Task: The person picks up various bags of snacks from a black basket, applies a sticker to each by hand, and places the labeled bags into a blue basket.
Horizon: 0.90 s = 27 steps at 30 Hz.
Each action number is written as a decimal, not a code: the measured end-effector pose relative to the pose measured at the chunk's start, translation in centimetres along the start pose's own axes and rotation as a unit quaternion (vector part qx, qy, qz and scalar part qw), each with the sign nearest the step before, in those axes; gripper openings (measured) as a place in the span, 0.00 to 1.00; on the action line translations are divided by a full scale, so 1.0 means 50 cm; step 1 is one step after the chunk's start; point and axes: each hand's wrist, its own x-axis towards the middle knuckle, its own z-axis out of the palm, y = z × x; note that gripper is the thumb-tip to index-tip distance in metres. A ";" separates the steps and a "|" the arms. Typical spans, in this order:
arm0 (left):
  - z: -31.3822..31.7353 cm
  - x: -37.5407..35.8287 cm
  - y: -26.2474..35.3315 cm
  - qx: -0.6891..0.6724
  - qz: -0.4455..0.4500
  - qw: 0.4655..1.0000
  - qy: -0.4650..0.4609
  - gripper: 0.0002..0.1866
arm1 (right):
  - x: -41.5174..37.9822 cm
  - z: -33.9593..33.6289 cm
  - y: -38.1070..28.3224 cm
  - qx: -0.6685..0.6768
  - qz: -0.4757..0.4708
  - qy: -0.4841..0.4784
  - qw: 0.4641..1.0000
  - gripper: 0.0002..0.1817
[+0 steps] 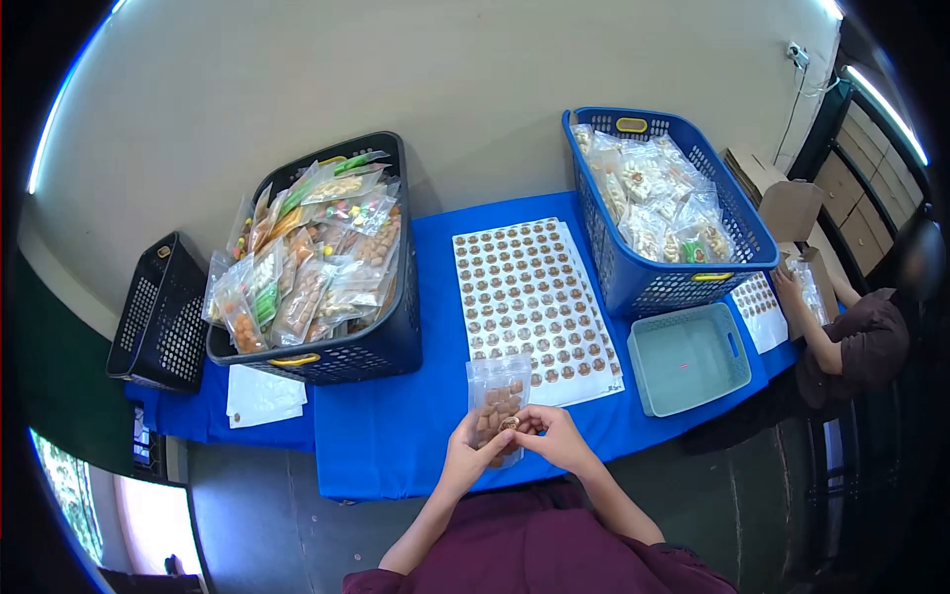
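Note:
My left hand (463, 455) is closed on the lower left side of a clear zip pouch (501, 381) filled with brown, pillow-shaped snack pieces. In front of the pouch, my right hand (554, 439) pinches a small round sticker (510, 423) against its face, close to my left thumb. Just beyond the pouch lies a stack of white sheets (534, 302) printed with rows of round brown stickers. The pouch's top edge overlaps the near end of the sheets in this view.
On the blue-covered table (435, 436) stand a black basket (411, 327) of mixed snack pouches, a blue basket (633, 287) of pale snack pouches and a green tray (683, 366). Another black basket (148, 317) sits far left. At right, a co-worker (861, 346) handles a pouch near a cardboard box (792, 208).

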 end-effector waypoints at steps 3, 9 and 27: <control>0.030 0.009 -0.010 -0.009 0.024 1.000 0.007 0.18 | -0.006 -0.022 -0.007 -0.038 -0.011 0.021 0.999 0.08; 0.075 0.043 -0.050 -0.039 0.008 0.999 0.024 0.17 | -0.019 -0.082 -0.014 0.011 0.001 -0.001 1.000 0.08; 0.249 0.073 -0.034 0.216 0.143 0.956 0.140 0.13 | -0.029 -0.217 -0.001 -0.013 -0.066 0.046 0.997 0.05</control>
